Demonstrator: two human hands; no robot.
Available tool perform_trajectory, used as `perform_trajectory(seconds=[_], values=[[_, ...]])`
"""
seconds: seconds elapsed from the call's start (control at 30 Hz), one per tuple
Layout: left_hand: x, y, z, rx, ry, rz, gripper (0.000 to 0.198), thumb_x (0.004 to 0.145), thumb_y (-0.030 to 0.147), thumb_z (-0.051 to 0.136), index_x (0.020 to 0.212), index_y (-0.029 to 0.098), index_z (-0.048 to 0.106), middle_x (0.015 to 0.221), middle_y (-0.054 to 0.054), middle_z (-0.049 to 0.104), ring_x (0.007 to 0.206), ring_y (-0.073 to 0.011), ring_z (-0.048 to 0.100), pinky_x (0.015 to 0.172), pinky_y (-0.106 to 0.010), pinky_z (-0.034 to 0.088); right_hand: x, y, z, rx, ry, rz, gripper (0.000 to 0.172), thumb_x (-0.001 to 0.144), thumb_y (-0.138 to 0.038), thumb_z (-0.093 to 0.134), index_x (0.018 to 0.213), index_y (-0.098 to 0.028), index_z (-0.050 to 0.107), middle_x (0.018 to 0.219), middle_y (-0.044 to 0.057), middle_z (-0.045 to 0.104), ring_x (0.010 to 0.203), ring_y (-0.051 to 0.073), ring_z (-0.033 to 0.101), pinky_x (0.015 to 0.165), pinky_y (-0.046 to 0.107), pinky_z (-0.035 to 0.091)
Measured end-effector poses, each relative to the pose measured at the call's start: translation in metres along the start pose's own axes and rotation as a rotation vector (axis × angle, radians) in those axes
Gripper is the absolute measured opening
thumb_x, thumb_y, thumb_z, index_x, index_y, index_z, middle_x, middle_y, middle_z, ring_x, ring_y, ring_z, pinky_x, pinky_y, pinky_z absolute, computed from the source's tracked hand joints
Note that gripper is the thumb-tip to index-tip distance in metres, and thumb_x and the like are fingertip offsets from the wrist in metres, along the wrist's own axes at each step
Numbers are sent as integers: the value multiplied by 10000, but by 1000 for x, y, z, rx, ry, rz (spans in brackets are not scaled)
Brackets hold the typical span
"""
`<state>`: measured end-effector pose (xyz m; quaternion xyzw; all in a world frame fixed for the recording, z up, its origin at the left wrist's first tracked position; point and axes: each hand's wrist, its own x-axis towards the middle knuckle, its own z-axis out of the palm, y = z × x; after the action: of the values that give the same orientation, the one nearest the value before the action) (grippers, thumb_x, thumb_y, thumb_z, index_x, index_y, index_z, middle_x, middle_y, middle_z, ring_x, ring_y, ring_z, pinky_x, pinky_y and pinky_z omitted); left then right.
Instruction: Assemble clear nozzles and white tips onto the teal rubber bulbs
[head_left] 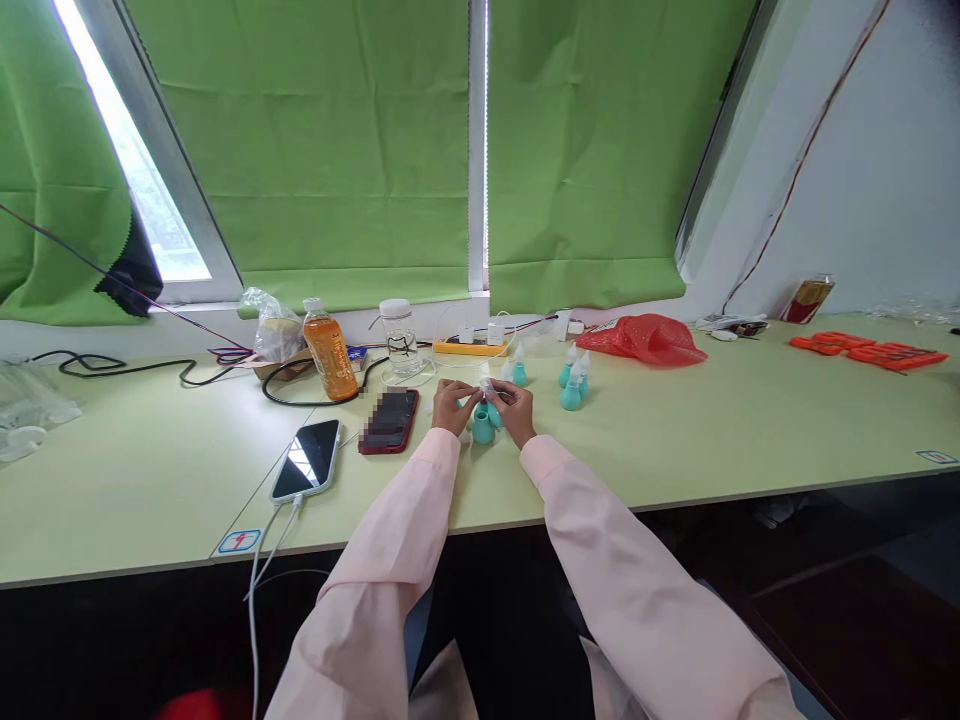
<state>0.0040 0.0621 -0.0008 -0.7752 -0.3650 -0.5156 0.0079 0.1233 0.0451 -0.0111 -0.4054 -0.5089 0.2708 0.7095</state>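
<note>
My left hand [448, 404] and my right hand [516, 410] meet over the pale green table [675, 440], both in pink sleeves. Their fingers are pinched together on a small clear tip piece [487, 388]. Right below the hands a teal rubber bulb [482, 426] stands on the table, touching or almost touching them. Several more teal bulbs with clear tips [574, 384] stand just beyond my right hand, and one more teal bulb [518, 370] is behind the hands.
A red phone [389, 421] and a white-cased phone on a cable [307, 459] lie left of the hands. Behind are an orange drink bottle [330, 350], a glass jar [398, 337], a yellow power strip [469, 346], a red plastic bag [646, 338] and orange trays [870, 350].
</note>
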Motion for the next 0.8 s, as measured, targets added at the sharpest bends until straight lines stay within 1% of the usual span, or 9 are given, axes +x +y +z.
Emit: perform_trajectory(seconds=[0.13,0.23,0.37,0.57,0.8], values=[[-1,0,0,8,27,21,227,775,338,473,711,222,657,637,-26,610,700,-157,475,614,-296,432,0,1,0,20,2,20,309,551,-310,628,797,-125,639,765,65,658,568,170,613,552,290,508],[-2,0,0,42,35,57,225,766,351,482,711,218,656,654,-43,604,720,-173,460,630,-320,418,0,1,0,30,4,43,306,545,-319,633,783,-127,645,754,58,661,535,167,612,552,297,512],[-3,2,-1,90,11,124,213,760,357,487,709,225,646,705,-60,603,773,-191,446,643,-333,395,-1,1,0,42,18,72,311,537,-318,636,782,-127,651,733,53,665,533,176,615,542,303,516],[-4,4,-1,154,-23,204,226,799,295,430,704,220,621,693,-60,590,778,-191,440,637,-320,381,-1,-1,-1,51,44,95,305,533,-353,636,737,-127,664,711,45,668,501,170,600,506,304,516],[-4,5,-3,244,-63,284,244,829,238,366,729,210,587,721,-72,575,804,-194,451,663,-335,371,0,-2,-2,59,47,117,283,535,-367,632,685,-128,662,615,25,648,407,157,566,441,293,489]])
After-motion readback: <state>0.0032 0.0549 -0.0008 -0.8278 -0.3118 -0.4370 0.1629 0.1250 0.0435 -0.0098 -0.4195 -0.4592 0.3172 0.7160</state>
